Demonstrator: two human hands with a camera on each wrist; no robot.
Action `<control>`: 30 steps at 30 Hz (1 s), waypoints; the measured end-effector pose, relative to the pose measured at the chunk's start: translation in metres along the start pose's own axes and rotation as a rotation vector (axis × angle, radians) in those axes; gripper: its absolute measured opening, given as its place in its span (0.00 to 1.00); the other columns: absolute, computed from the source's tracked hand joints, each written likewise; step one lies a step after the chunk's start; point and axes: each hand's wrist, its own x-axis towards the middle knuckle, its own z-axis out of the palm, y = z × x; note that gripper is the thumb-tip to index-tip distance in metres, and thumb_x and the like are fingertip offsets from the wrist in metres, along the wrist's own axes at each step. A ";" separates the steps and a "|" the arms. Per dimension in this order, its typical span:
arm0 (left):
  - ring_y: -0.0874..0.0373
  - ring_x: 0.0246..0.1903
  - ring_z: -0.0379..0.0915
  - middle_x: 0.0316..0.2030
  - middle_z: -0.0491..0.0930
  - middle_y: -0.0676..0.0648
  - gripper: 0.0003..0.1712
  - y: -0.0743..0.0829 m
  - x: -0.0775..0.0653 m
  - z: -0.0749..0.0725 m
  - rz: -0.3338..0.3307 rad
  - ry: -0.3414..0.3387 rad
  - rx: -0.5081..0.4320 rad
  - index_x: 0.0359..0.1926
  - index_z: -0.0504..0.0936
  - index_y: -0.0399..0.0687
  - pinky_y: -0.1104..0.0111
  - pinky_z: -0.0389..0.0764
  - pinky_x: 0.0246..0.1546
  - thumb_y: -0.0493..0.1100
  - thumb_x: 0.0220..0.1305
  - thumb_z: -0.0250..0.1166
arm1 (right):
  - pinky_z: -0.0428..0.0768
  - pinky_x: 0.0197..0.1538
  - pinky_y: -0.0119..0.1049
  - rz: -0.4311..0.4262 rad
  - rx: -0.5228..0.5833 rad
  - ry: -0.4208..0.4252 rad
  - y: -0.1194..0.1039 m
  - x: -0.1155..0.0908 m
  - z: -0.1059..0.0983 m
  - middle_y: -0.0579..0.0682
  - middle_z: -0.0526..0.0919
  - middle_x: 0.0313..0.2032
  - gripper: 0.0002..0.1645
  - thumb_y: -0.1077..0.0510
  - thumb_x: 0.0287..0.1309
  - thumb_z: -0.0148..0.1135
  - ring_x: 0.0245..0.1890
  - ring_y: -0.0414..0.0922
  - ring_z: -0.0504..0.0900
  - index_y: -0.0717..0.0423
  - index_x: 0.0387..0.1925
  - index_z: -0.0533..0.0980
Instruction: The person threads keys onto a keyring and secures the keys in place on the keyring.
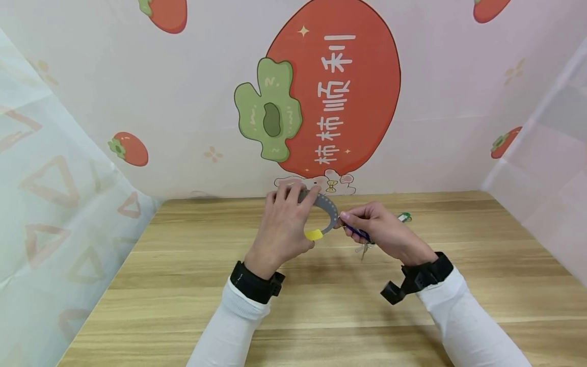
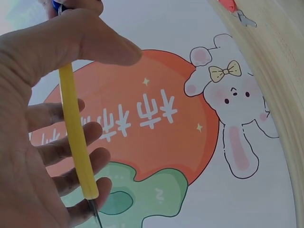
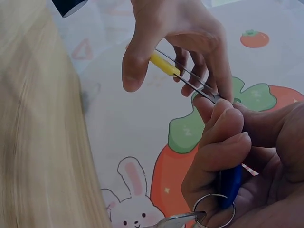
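My left hand (image 1: 281, 224) holds up a flat grey ring (image 1: 326, 204) with a row of small holes and a yellow sleeve (image 1: 314, 235). Seen edge-on in the left wrist view, the yellow sleeve (image 2: 78, 137) crosses in front of the fingers. The right hand (image 1: 382, 232), at the ring's right side, grips a blue key tag (image 3: 231, 183) in curled fingers. From that tag a split ring (image 3: 212, 194) and a silver key (image 3: 178, 220) hang. Its fingertips are right at the edge of the grey ring and hide the spot where they meet.
Beyond the right hand, a green key tag (image 1: 404, 216) lies on the wooden table (image 1: 183, 285). A red object (image 2: 228, 4) and a silver key (image 2: 246, 19) show on the table in the left wrist view. A persimmon-printed backdrop (image 1: 183, 92) rises behind the table.
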 end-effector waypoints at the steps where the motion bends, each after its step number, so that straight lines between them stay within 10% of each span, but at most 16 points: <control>1: 0.44 0.61 0.61 0.58 0.72 0.42 0.60 0.000 0.000 0.000 0.004 0.005 0.005 0.71 0.70 0.54 0.48 0.70 0.57 0.51 0.32 0.86 | 0.69 0.27 0.29 0.003 0.003 -0.002 0.000 0.000 0.000 0.50 0.75 0.26 0.20 0.55 0.77 0.52 0.24 0.40 0.70 0.69 0.43 0.81; 30: 0.43 0.57 0.65 0.60 0.72 0.42 0.59 0.001 0.000 -0.002 -0.040 -0.089 -0.058 0.72 0.70 0.53 0.48 0.71 0.53 0.54 0.35 0.84 | 0.71 0.31 0.32 -0.014 -0.029 -0.002 -0.002 -0.001 0.000 0.51 0.75 0.27 0.19 0.54 0.76 0.53 0.25 0.41 0.71 0.67 0.41 0.80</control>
